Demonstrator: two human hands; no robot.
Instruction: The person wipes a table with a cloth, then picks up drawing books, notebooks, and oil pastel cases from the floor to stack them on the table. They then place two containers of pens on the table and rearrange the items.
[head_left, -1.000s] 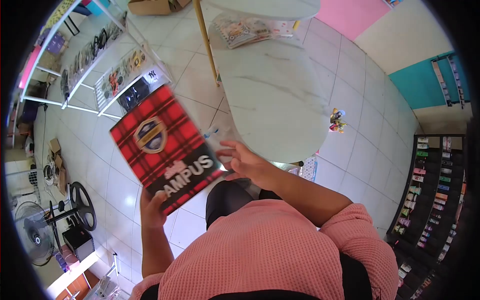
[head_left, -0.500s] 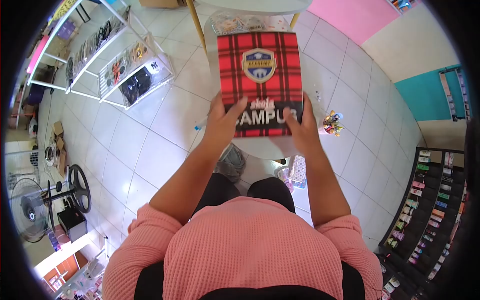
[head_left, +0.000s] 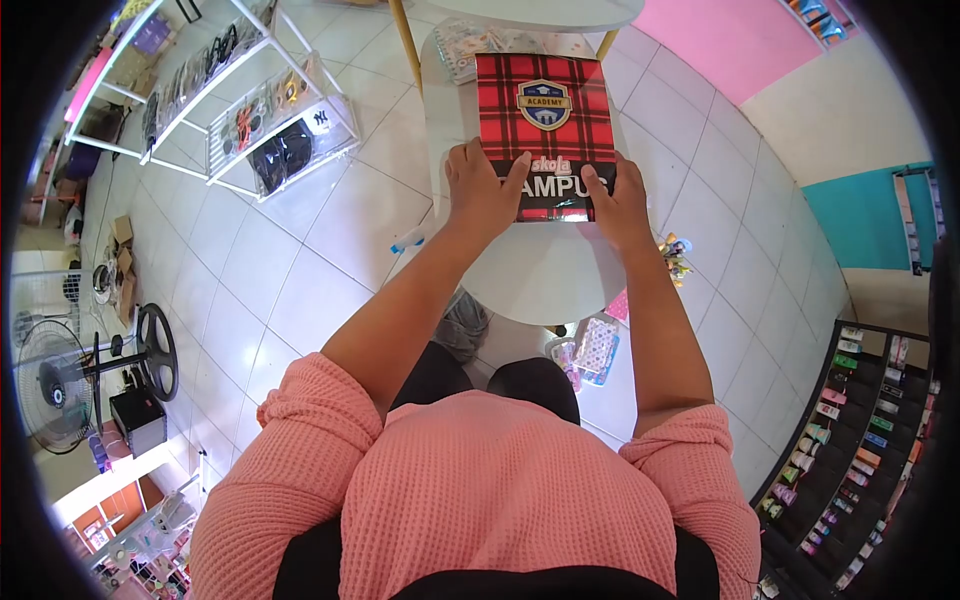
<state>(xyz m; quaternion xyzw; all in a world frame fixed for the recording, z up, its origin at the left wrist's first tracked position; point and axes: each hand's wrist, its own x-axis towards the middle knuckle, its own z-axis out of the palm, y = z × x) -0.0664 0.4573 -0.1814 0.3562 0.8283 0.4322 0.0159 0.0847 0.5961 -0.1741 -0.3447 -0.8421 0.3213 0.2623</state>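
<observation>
Over the table (head_left: 540, 275), the book (head_left: 545, 135) is facing up between both hands, its long axis pointing away from the person (head_left: 510, 480). The left hand (head_left: 482, 190) is gripping its left edge and the right hand (head_left: 625, 205) its right edge, both near the lower end, neither standing clearly nearer. Fingers are closing partway around the sides, thumbs pressing on top; any grip beneath is hidden. Whether the book is touching the table cannot be told.

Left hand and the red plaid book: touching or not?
Touching. The head view shows the left hand at the left edge of the red plaid book, thumb on its cover.
</observation>
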